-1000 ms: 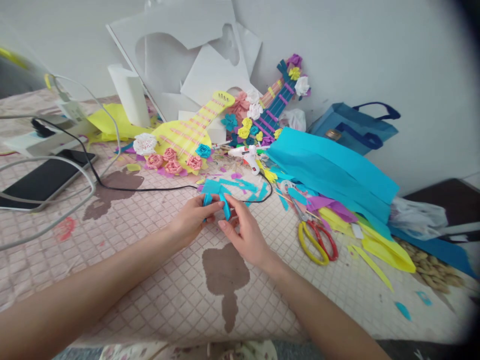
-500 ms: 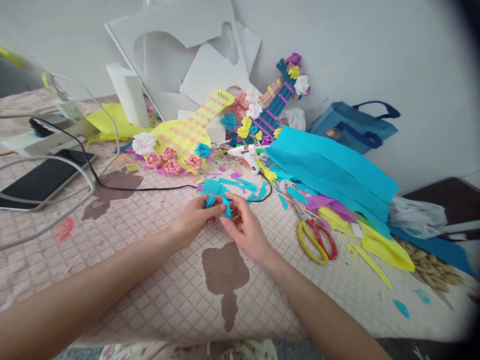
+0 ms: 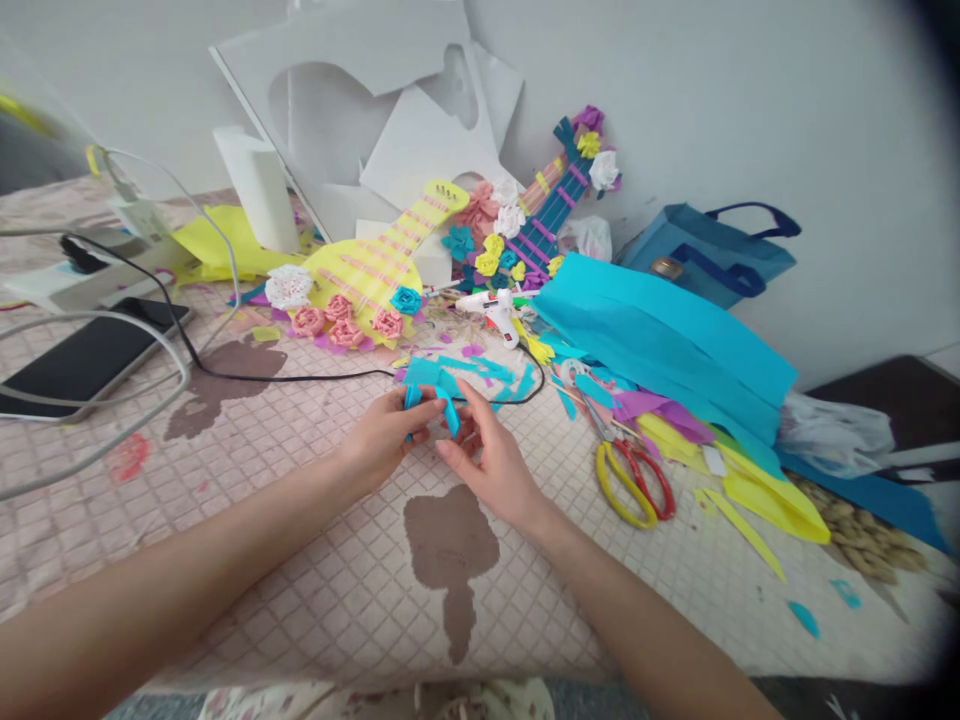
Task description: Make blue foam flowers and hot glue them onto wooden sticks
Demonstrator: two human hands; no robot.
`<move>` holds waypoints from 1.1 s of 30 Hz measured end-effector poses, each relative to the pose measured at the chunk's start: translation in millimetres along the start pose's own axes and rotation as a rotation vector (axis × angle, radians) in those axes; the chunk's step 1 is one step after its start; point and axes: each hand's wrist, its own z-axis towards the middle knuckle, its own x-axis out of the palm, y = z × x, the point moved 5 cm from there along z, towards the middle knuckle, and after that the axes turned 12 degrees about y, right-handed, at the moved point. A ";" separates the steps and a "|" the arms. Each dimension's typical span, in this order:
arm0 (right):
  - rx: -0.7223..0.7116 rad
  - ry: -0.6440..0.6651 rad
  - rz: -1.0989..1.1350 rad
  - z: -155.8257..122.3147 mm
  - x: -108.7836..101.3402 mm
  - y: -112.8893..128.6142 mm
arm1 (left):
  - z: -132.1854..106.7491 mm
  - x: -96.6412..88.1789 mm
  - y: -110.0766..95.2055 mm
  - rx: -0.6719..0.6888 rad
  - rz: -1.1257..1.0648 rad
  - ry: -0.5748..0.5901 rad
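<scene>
Across the cloth-covered tabletop (image 3: 337,600), paper flowers (image 3: 343,333) already sit on the yellow guitar shape (image 3: 367,275) at eleven o'clock, while mid-dial the left hand (image 3: 379,440) pinches a loosely bent blue strip (image 3: 452,415), seemingly unfinished, the right hand (image 3: 496,462) curving beside it, grip unclear.

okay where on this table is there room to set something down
Bare cloth lies between the left forearm and right forearm, around the brown patch. More sits between the right forearm and scissors, and between the left forearm and phone. Crowded: farther back, around the glue gun, blue strips and yellow guitar.
</scene>
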 end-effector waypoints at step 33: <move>0.114 -0.168 0.474 5.6 -13.4 -12.2 | 1.9 7.8 5.7 0.026 -0.054 0.054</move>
